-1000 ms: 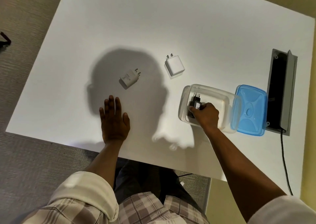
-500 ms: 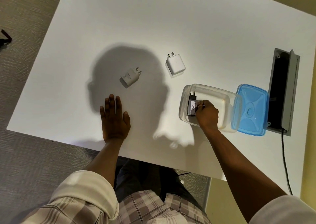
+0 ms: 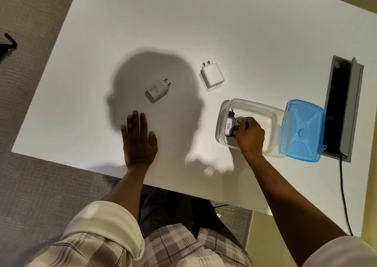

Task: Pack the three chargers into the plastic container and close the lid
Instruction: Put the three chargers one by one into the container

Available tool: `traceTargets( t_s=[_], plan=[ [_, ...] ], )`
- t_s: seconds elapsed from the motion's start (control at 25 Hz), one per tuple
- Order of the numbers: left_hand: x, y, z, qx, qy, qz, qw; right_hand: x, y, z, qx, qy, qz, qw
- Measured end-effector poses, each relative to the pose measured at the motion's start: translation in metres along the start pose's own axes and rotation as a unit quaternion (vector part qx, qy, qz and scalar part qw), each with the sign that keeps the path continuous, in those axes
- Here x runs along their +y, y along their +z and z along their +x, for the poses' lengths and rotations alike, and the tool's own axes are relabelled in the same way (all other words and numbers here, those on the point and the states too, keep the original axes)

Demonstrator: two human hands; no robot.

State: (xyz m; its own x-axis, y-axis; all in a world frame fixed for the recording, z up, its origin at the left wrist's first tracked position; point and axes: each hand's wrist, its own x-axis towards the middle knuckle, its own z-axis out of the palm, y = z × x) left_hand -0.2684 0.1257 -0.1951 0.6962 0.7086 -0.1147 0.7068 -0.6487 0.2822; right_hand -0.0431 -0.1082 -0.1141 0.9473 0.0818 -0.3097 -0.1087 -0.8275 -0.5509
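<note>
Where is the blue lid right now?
In the head view, the blue lid lies flat on the white table at the right, between the clear plastic container and the grey cable hatch.

white table (image 3: 224, 32) | 2 white chargers (image 3: 158, 90) (image 3: 212, 75) | container (image 3: 253, 105) | blue lid (image 3: 304, 132), maybe overlapping

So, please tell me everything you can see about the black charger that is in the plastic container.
The black charger is a small dark block with metal pins at its far end, pointing away from the person. A white label reading "030" covers its upper face. It looks like hard plastic. It lies flat against the left wall inside the clear plastic container, lengthwise along that wall. The right hand reaches into the container and its fingertips touch the charger's right side. Whether it rests fully on the bottom cannot be told.
</note>
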Motion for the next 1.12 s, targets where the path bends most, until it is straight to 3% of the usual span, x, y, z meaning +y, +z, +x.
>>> traceTargets(
  t_s=[0.2, 0.32, 0.44, 0.64, 0.72, 0.84, 0.92, 1.12],
  plan=[
    [0.000, 0.000, 0.000, 0.000, 0.001, 0.000, 1.000, 0.001, 0.001, -0.001, 0.057, -0.006, 0.010, 0.998],
    [0.000, 0.000, -0.001, 0.001, -0.001, -0.001, 1.000, -0.011, -0.003, -0.005, 0.152, -0.048, 0.073, 0.984],
    [-0.001, 0.001, 0.000, 0.003, 0.000, 0.000, 1.000, -0.039, -0.010, -0.008, 0.168, -0.107, 0.168, 0.965],
    [-0.001, 0.001, 0.000, 0.005, -0.005, -0.006, 1.000, -0.112, 0.023, -0.010, 0.057, -0.186, 0.184, 0.964],
    [0.000, 0.000, -0.001, 0.003, -0.002, -0.003, 1.000, -0.137, 0.053, -0.012, -0.059, -0.165, 0.108, 0.979],
    [0.000, 0.000, 0.000, 0.003, -0.002, 0.007, 1.000, -0.167, 0.095, -0.022, -0.242, -0.116, 0.001, 0.963],
    [-0.001, 0.000, 0.000, 0.002, 0.000, 0.010, 1.000, -0.182, 0.114, -0.026, -0.260, -0.117, -0.047, 0.957],
    [-0.002, 0.002, 0.001, 0.005, -0.002, -0.004, 1.000, -0.210, 0.141, -0.027, -0.211, -0.116, -0.115, 0.964]
  ],
)
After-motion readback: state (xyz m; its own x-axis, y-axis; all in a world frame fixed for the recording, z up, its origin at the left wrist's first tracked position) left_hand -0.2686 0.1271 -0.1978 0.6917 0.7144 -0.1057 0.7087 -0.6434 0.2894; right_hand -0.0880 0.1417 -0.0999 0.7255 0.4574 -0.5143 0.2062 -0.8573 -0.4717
